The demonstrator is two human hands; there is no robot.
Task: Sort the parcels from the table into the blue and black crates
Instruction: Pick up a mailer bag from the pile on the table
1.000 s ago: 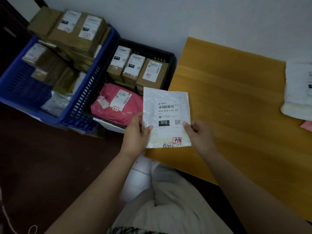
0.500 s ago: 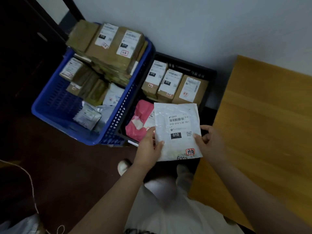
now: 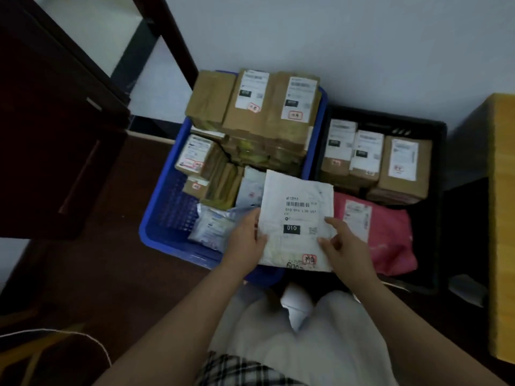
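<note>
White parcel (image 3: pixel 296 221) held flat above the meeting edge of the two crates, label side up, gripped at its left edge by the left hand (image 3: pixel 246 238) and at its right edge by the right hand (image 3: pixel 344 246). Left thumb laid across the near-left face, the other left fingers (image 3: pixel 262 240) tucked underneath and mostly hidden; right fingers (image 3: pixel 333 222) curled onto the right margin, index tip touching just right of the printed text, thumb pinching lower down near the small code square. A soft, slightly crumpled white mailer bag: barcode near the far end, a line of digits beneath it, a black box reading 010 in the middle, a red stamp and large handwritten digits at the near edge. Below and to the left, the blue crate (image 3: pixel 156 218), stacked high at its far side with brown labelled boxes (image 3: pixel 253 107) and holding pale plastic pouches (image 3: pixel 214 227) at its near side. To the right, touching it, the black crate (image 3: pixel 437 190), with three brown boxes (image 3: pixel 376 162) along the far wall and a pink mailer bag (image 3: pixel 390 240) near, its left part covered by the white parcel. At the far right edge, a strip of the yellow bench (image 3: pixel 501 218). Dark wooden furniture (image 3: pixel 55 121) at left; pale trousers (image 3: pixel 306 335) at the bottom.
</note>
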